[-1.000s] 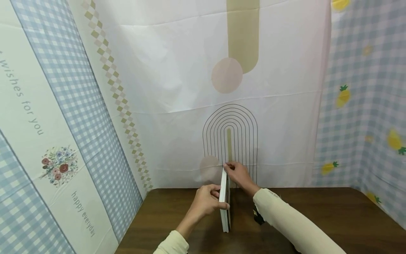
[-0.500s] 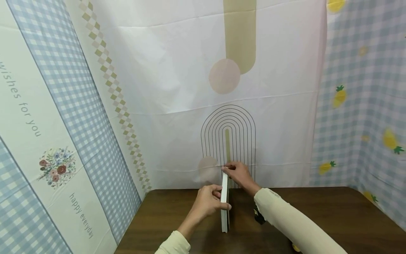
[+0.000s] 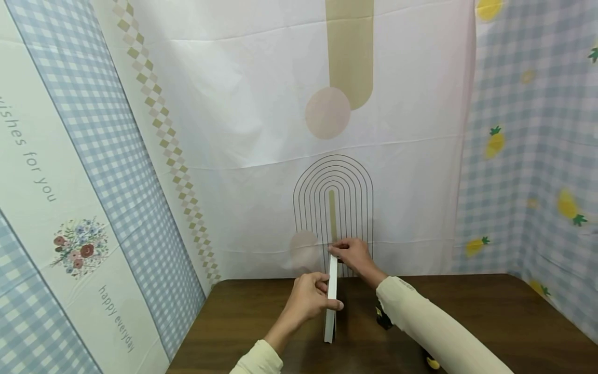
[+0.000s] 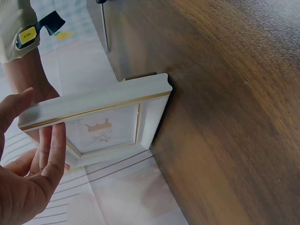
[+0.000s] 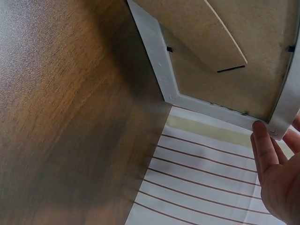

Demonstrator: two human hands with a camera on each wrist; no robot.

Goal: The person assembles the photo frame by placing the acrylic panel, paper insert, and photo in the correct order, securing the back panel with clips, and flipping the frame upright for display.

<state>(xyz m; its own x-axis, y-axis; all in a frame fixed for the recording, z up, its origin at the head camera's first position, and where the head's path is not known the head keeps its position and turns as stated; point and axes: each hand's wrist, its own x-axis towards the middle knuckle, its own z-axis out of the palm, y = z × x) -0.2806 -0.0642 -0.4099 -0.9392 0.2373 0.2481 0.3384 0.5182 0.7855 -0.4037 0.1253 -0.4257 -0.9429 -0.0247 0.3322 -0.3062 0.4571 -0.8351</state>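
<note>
A white picture frame (image 3: 330, 324) with a gold inner line stands upright on the brown table, seen nearly edge-on from the head. My left hand (image 3: 303, 298) pinches its near edge, thumb on the right side and fingers on the left. Higher up, my right hand (image 3: 356, 257) pinches the far top corner. Behind the glass, in the left wrist view, shows a pale print (image 4: 99, 131) of a small figure. The right wrist view shows the frame's brown backing board (image 5: 201, 89) and its support leg (image 5: 187, 23), which slants out from the back.
A screwdriver (image 4: 104, 30) lies on the table (image 3: 243, 311), to the right of the frame. A yellow-and-black item (image 3: 432, 362) shows beside the right sleeve. Printed cloth (image 3: 243, 208) hangs behind the table's back edge, with checked cloth (image 3: 490, 208) at the right.
The picture frame has turned slightly, so its narrow edge faces the head camera more squarely. My right hand has come down a little with the top corner; both hands keep their hold.
</note>
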